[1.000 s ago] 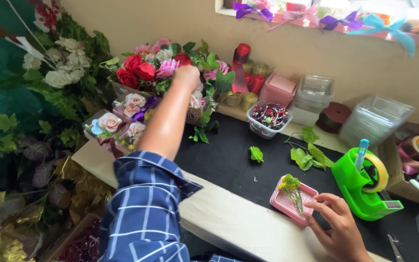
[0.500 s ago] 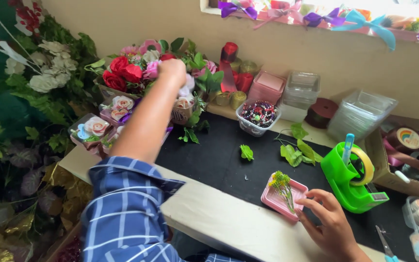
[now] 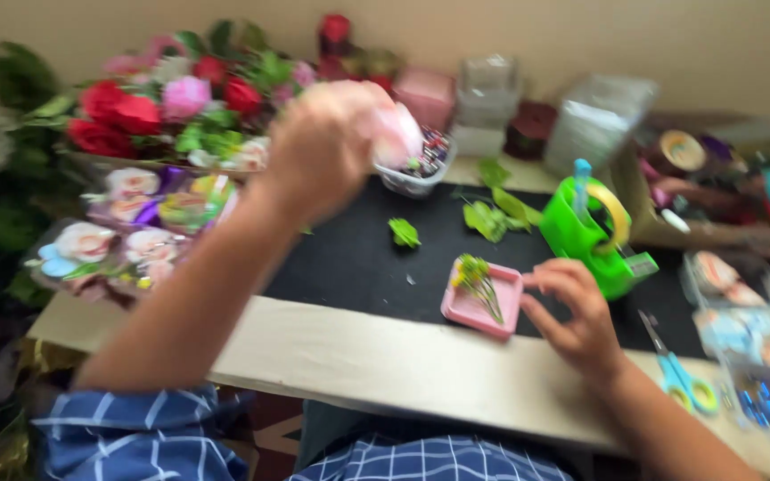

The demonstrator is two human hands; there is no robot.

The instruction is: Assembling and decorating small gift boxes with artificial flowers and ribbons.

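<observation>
My left hand (image 3: pixel 327 147) is raised above the black mat (image 3: pixel 358 258), closed on a pale pink artificial flower (image 3: pixel 400 134); the image is blurred by motion. It is in front of a bunch of red and pink artificial flowers (image 3: pixel 162 98). My right hand (image 3: pixel 577 312) rests on the table edge, fingers touching the side of a small pink tray (image 3: pixel 483 303) that holds a yellow-green sprig (image 3: pixel 474 276).
A green tape dispenser (image 3: pixel 594 232) stands right of the tray. Loose green leaves (image 3: pixel 492 214) lie on the mat. Blue-handled scissors (image 3: pixel 679 374), clear boxes (image 3: pixel 599 116), a bowl of beads (image 3: pixel 421 169) and wrapped flower packs (image 3: pixel 118 240) surround the work area.
My left hand has pulled back from the flower bunch toward me, now holding a pink flower. The view has shifted closer and to the right. My right hand stays by the tray.
</observation>
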